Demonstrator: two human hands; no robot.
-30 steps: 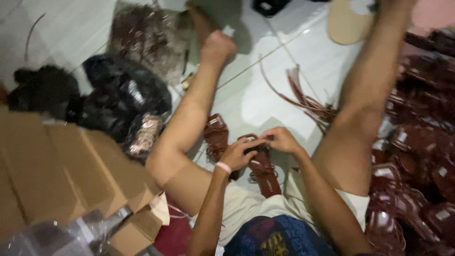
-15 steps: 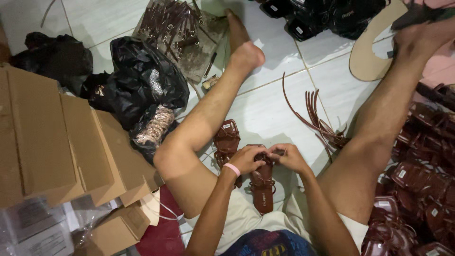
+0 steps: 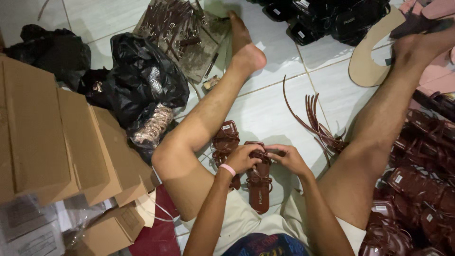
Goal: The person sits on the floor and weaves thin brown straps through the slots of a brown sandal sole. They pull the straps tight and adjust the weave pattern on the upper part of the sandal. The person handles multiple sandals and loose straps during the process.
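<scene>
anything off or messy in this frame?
Nothing damaged or spilled. Both hands, left hand and right hand, work the straps of a brown sandal; its mate lies beside it. Loose brown straps fan across the tile.

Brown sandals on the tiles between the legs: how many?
2. One sandal lies under both hands, the left hand and right hand at its straps; the other sandal lies just left. More are piled at right.
</scene>
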